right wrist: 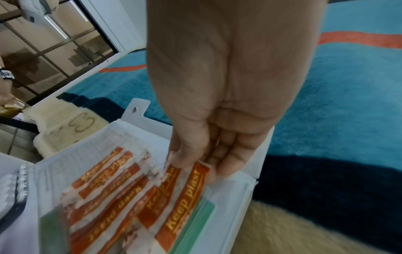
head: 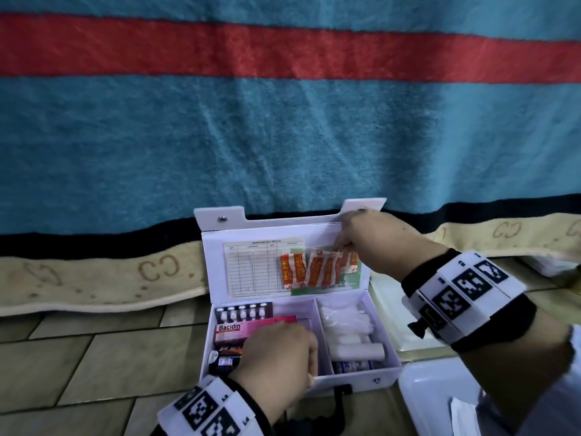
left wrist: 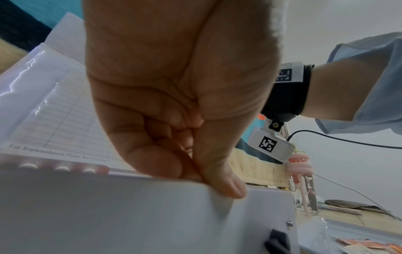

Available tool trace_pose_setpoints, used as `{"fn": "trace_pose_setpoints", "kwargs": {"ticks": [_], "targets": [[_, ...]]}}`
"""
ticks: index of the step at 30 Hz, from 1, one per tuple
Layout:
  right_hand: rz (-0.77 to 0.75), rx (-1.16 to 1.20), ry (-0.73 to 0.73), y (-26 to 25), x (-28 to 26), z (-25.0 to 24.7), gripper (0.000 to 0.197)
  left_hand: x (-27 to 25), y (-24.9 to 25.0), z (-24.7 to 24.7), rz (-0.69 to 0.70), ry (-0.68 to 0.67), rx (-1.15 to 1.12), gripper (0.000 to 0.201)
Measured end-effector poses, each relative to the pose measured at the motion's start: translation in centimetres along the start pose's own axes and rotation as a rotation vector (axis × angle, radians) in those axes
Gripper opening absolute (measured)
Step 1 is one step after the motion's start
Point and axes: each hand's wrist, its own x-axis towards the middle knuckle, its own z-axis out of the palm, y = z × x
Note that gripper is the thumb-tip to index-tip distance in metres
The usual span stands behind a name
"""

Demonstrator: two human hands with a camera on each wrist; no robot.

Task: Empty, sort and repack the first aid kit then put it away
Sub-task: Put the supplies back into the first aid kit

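Note:
A white first aid kit (head: 390, 371) stands open on the floor, its lid (head: 213, 247) upright against a blanket. My right hand (head: 344, 243) pinches the top of orange plaster strips (head: 314, 269) at the lid's clear pocket; the same plaster strips (right wrist: 185, 202) and right hand (right wrist: 195, 165) show in the right wrist view. My left hand (head: 309, 369) grips the kit's front wall (left wrist: 152, 206), thumb (left wrist: 224, 182) outside, fingers curled inside. The left compartment holds a pink Bacidin box (head: 239, 330) and a blister pack (head: 242, 311); the right one holds white rolls (head: 349, 325).
A striped teal and red blanket (head: 283, 136) hangs behind the kit, above a cream mat (head: 94, 278). A white tray (head: 440, 391) lies at the right on the tiled floor (head: 78, 357), with orange strips (left wrist: 369, 244) in it. A clear bottle (left wrist: 304, 185) stands beyond.

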Motion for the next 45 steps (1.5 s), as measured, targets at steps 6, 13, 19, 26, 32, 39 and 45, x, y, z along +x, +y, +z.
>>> {"fn": "trace_pose_setpoints", "kwargs": {"ticks": [6, 13, 19, 26, 32, 39, 45], "targets": [[-0.021, -0.223, 0.076, -0.9, -0.3, 0.0, 0.027, -0.2, 0.1, -0.2, -0.016, -0.017, -0.006, 0.009], [0.025, -0.154, 0.087, -0.8, -0.9, 1.1, 0.036, -0.2, 0.1, 0.0, -0.023, -0.002, 0.005, 0.01], [0.109, -0.067, 0.249, 0.9, -4.6, 0.5, 0.027, 0.0, -0.2, 0.3, -0.009, 0.014, 0.01, 0.013], [0.285, 0.017, 0.128, 3.9, -12.2, -0.1, 0.026, 0.0, -0.1, 0.1, -0.005, 0.013, 0.001, 0.02], [0.545, 0.073, -0.265, 8.2, -22.0, 4.4, 0.026, -0.3, 0.1, 0.0, 0.026, 0.052, 0.04, 0.02], [0.627, 0.08, -0.335, 8.0, -25.7, 8.2, 0.042, -1.1, 0.5, 0.3, 0.045, 0.117, 0.11, 0.023], [0.635, -0.081, -0.384, 7.6, -24.2, 9.8, 0.031, -0.8, 0.3, 0.3, 0.027, 0.094, 0.094, 0.025]]}}
